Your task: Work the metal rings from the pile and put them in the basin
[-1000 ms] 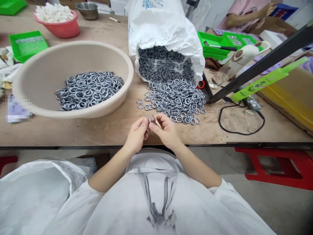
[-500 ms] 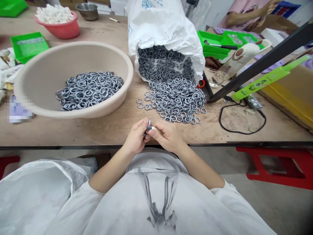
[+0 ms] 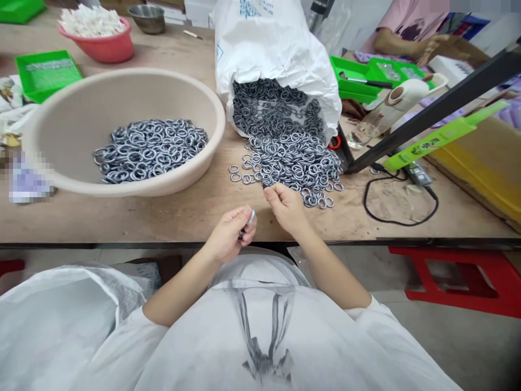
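My left hand [image 3: 231, 234] is closed around grey metal-looking rings [image 3: 251, 216]; one shows above the fingertips, others partly in the palm. My right hand [image 3: 286, 209] is a fist at the near edge of the ring pile [image 3: 299, 163]. A dark tip [image 3: 266, 185] of a small blade-like tool pokes out of it; the rest is hidden by the fingers. The pile spills from a white sack [image 3: 277, 49] lying with its mouth toward me. To the left, a large beige basin [image 3: 69, 108] holds many similar rings.
A black slanting bar [image 3: 431, 111] and a looped cable [image 3: 366, 201] lie to the right, near a clear bottle [image 3: 372, 119]. Green trays [image 3: 49, 76] and a red bowl [image 3: 101, 50] stand farther back. A co-worker's arm [image 3: 402, 46] shows at the far right.
My hands have moved apart. The right hand went forward and right with the blade-like tool, to the pile's edge; the left stays near the table edge with its rings.
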Demonstrator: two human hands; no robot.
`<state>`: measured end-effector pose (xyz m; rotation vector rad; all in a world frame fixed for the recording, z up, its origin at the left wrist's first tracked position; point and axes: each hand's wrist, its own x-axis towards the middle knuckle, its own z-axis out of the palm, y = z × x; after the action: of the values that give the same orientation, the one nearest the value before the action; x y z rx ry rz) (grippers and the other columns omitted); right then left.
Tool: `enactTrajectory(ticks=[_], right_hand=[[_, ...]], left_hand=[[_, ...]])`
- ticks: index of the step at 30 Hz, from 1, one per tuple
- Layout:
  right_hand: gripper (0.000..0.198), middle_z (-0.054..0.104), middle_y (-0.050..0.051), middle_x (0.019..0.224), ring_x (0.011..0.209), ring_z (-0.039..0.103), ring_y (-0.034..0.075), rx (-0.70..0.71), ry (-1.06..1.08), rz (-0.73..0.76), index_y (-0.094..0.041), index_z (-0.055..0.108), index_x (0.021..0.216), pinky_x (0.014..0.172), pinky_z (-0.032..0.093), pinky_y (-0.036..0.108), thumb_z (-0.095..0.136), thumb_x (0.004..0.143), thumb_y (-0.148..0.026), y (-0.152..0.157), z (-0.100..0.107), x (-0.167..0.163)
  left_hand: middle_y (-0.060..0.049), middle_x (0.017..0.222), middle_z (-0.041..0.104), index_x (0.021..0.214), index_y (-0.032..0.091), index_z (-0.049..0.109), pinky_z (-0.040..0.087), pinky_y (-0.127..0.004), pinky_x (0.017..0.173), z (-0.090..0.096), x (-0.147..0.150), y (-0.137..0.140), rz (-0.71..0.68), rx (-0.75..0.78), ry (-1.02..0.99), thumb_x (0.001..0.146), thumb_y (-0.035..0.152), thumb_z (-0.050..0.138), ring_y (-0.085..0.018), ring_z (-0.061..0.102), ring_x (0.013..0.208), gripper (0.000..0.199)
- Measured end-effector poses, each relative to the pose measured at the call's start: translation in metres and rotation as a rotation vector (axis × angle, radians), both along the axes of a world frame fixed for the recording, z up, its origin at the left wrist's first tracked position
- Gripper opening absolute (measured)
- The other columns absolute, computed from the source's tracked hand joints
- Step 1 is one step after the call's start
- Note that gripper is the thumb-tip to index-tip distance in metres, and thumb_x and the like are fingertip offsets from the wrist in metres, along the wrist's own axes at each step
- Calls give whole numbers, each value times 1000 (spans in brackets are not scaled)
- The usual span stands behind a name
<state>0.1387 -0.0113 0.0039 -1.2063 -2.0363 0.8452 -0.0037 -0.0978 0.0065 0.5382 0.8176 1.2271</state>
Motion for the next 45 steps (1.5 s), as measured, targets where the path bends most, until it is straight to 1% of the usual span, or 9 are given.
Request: enactTrajectory(ticks=[5,9,14,17,21,26,30,34,45], right_hand=[[43,64,-1,81,71,55,14,-51,0,233,-19,63,101,64,36,24,60,85,-58,5,8,-19],[32,68,5,90,81,60,19,136,-325,136,-19,67,99,68,38,27,56,92,-48,35,11,-36],[21,67,11,110,90,62,24,241,-670,123,-20,68,106,72,39,31,53,93,-25,59,9,-44],[16,67,8,96,82,59,21,167,-469,120,-18,68,92,68,37,29,58,90,-29,54,13,-38],[34,50,-4,58,54,42,10,-246,60,305,-16,61,75,53,29,24,63,86,-49,34,22,-22],[51,44,-7,51,44,33,6,-586,366,376,-17,57,70,43,21,23,66,77,-66,10,26,-12],[48,47,-7,55,45,34,5,-616,553,246,-19,54,73,42,24,21,75,70,-62,-1,25,-15],[49,50,-7,60,51,43,7,-597,681,169,-21,50,76,47,35,21,77,68,-62,-10,20,-20],[43,59,-3,74,68,54,12,-349,481,220,-20,60,89,67,44,26,70,78,-61,-13,8,-9]], left_hand=[[4,59,48,70,15,53,28,-15,38,-3,-10,8,221,-24,105,70,49,79,-4,43,45,43],[3,62,51,70,14,58,30,-14,37,-3,-19,8,288,2,114,70,46,80,-4,44,46,39],[3,64,56,98,15,69,35,-15,37,-2,-31,7,341,-13,84,70,38,80,-6,50,49,38],[-1,73,63,93,14,68,36,-16,36,-2,-34,10,358,-62,59,68,38,79,-8,55,52,37],[0,73,63,86,15,63,29,-15,34,-3,-27,14,312,-63,106,69,47,79,-7,52,49,40],[4,56,50,77,16,61,26,-17,39,-6,-10,12,203,105,354,77,58,70,-4,38,44,43],[3,55,49,75,15,63,29,-18,44,-5,-2,11,194,193,522,84,55,63,-6,40,48,41],[4,53,47,71,16,58,26,-19,41,-6,4,12,174,130,467,82,52,63,-6,37,46,39],[7,45,41,64,18,51,21,-17,36,-3,14,13,144,-82,178,73,45,69,-5,33,36,34]])
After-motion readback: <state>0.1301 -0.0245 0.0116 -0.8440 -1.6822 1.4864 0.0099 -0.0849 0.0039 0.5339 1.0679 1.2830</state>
